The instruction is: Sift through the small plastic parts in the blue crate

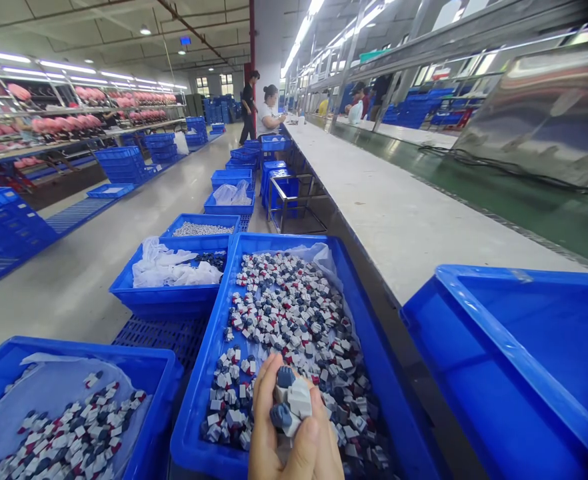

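Observation:
My left hand (264,427) and my right hand (327,443) are cupped together at the bottom middle of the view. Between them sit a few small white and dark blue plastic parts (299,399), held close with the fingers curled around. How the palms share the load is hidden. Directly beneath and beyond the hands lies a large blue bin (197,407), lined with thin plastic film. Many loose parts (289,307) of the same sort, white, dark blue and dark red, are spread across it.
Another blue bin (164,363) of similar parts stands lower left. Further bins, one with white film (174,273), line the floor ahead. On the right are a tilted blue bin (467,320) and a long white bench (374,207). A seated person (270,113) and a standing person (249,107) are far off.

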`<state>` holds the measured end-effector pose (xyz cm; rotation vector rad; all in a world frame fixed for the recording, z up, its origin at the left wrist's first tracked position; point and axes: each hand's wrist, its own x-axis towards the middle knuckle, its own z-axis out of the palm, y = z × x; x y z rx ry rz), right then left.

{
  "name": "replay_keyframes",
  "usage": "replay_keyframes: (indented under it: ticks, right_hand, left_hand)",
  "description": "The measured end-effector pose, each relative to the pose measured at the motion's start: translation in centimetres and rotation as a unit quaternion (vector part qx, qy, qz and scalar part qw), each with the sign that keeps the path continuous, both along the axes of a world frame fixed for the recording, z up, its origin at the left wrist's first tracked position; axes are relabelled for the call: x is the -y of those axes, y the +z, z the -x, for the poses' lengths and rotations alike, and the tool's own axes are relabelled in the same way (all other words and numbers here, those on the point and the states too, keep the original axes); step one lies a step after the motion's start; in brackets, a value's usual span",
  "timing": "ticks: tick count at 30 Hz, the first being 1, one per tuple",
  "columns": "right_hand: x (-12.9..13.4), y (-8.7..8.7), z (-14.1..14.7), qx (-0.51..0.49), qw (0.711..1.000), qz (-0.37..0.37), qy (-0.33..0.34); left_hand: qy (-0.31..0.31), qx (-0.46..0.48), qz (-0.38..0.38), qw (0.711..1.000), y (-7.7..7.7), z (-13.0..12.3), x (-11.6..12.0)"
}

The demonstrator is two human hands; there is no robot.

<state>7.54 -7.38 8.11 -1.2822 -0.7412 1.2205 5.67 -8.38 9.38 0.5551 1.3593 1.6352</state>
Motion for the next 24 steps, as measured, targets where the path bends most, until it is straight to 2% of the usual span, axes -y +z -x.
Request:
replay_keyframes:
  ticks: [3, 5, 8, 10, 16, 19, 22, 24]
  right_hand:
    - [-0.2, 0.7, 0.1, -0.054, 0.998, 0.015, 0.028]
    - [-0.5, 0.6, -0.1, -0.083, 0.996, 0.004, 0.033]
    - [-1.0, 0.1, -0.5, -0.127, 0.991, -0.023, 0.025]
    - [-1.3, -0.2, -0.7, -0.137, 0.99, -0.024, 0.024]
    - [-1.5, 0.0, -0.7, -0.234, 0.97, 0.062, -0.007]
    - [-1.7, -0.6, -1.0, -0.265, 0.959, 0.099, 0.022]
    - [-2.1, -1.1, -1.2, -0.266, 0.953, 0.117, 0.08]
    - [-2.3, -1.1, -1.1, -0.287, 0.947, 0.123, 0.078]
  left_hand:
    - [0.001, 0.114, -0.006, 0.993, 0.3, 0.5, -0.2]
    - [-0.011, 0.202, -0.022, 0.979, 0.4, 0.8, -0.5]
    - [-0.036, 0.338, -0.05, 0.939, 0.1, 1.0, -0.9]
    - [-0.033, 0.402, -0.054, 0.914, -0.3, 1.0, -0.9]
    - [0.016, 0.509, -0.002, 0.861, -1.3, 0.8, -0.9]
    - [0.027, 0.534, 0.038, 0.844, -2.1, 1.3, -1.1]
    - [0.023, 0.557, 0.013, 0.83, -3.3, 2.1, -1.2]
    - [-0.002, 0.586, -0.02, 0.81, -3.9, 3.1, -1.0]
